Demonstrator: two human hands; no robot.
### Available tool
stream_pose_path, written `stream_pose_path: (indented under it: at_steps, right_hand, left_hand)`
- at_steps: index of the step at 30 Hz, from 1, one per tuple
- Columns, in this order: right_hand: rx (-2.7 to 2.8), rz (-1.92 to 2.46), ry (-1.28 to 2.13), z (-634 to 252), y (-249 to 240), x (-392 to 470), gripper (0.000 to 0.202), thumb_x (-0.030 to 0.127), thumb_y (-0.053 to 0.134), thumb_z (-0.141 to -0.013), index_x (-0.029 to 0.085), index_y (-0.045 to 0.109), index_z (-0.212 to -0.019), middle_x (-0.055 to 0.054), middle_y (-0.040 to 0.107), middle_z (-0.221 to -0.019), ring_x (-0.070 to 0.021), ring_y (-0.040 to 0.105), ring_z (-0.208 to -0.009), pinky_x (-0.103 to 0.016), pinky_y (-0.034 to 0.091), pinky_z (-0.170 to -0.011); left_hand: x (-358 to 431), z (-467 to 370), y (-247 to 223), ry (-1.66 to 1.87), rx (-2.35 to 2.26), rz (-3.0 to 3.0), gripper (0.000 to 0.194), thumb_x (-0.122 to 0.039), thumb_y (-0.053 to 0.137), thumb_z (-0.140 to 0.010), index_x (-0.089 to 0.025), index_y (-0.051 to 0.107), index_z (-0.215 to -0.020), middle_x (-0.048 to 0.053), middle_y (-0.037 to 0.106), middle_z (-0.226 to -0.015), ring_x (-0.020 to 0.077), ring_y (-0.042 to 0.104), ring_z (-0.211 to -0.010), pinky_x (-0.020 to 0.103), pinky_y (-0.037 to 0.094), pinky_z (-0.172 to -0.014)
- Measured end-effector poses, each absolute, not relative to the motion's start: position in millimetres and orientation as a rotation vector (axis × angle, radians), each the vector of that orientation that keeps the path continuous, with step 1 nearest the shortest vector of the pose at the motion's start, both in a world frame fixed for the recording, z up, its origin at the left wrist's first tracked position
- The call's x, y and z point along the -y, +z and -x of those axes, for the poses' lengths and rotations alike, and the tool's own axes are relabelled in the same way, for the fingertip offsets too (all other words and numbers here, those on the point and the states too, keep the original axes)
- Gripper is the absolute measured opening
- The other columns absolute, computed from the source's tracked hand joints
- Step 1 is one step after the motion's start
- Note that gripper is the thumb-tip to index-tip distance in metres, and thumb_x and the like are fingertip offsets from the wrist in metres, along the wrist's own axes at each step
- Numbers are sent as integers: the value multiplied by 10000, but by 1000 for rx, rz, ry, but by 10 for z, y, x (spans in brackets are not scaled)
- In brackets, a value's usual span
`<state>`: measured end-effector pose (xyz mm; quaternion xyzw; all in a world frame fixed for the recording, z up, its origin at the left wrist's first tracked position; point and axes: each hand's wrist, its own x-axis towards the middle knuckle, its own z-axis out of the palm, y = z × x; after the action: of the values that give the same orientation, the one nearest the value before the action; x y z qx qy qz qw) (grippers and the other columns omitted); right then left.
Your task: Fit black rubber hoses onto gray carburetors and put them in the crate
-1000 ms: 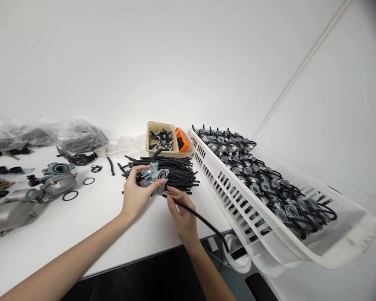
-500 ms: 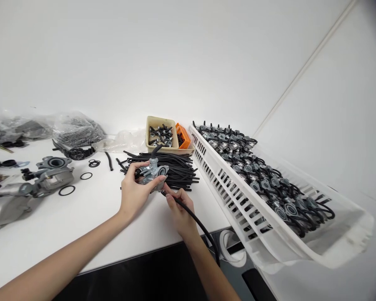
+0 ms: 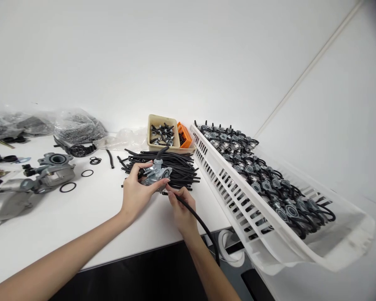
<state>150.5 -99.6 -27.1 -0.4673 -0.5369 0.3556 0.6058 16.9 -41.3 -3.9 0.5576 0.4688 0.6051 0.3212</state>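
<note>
My left hand (image 3: 137, 188) is wrapped round a grey metal carburetor (image 3: 155, 173) with a short black rubber piece on its top, held above the table. In a pinch, my right hand (image 3: 182, 207) grips a black rubber hose (image 3: 203, 225) near its end, just under the carburetor. The hose curves down past the table's front edge. Whether its tip touches the carburetor I cannot tell. Behind the hands lies a pile of cut black tubes (image 3: 178, 167).
A white slotted crate (image 3: 238, 196) full of carburetors stands on the right. Behind the tubes are a cream bin (image 3: 149, 133) of small parts and an orange basket (image 3: 185, 136). To the left lie a larger metal assembly (image 3: 53, 173), black O-rings (image 3: 68, 187), a wristwatch (image 3: 78, 150) and plastic bags (image 3: 78, 125).
The carburetor has shifted slightly right in my left hand's grip. The hose's end now shows just left of my right fingertips, below the carburetor. The view has moved slightly.
</note>
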Motion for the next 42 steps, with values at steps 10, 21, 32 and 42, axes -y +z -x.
stream_pose_path:
  at_steps: [10, 21, 32, 42]
  right_hand:
    - [1262, 1095, 826, -1474, -259, 1000, 134, 302, 631, -847, 222, 562, -764, -114, 692, -1193, -266, 619, -1178, -420, 488, -1010]
    - [1380, 1097, 712, -1431, -272, 1047, 131, 287, 636, -841, 233, 569, -743, -87, 674, -1234, -251, 580, -1227, -435, 402, -1094]
    - [1377, 1106, 699, -1443, -245, 1044, 116, 271, 620, -858, 236, 570, -760, -60, 699, -1192, -232, 609, -1189, -431, 313, -1147]
    - [1374, 1121, 738, -1461, -254, 1037, 122, 288, 638, -847, 238, 583, -749, -48, 704, -1181, -234, 616, -1176, -453, 300, -1155]
  left_hand:
    - [417, -166, -51, 1624, -1247, -1438, 550, -492, 838, -576, -217, 595, -986, 46, 679, -1015, 211, 656, -831, 327, 509, -739]
    - [414, -168, -18, 1660, -1226, -1383, 532, -486, 821, -604, -197, 594, -989, 33, 670, -925, 183, 646, -742, 297, 512, -666]
    - [420, -149, -1, 1691, -1220, -1477, 511, -472, 820, -617, -197, 591, -981, 31, 656, -962, 176, 639, -763, 281, 508, -672]
    - [421, -137, -26, 1636, -1210, -1500, 509, -470, 825, -613, -205, 592, -981, 34, 662, -965, 187, 637, -779, 301, 497, -701]
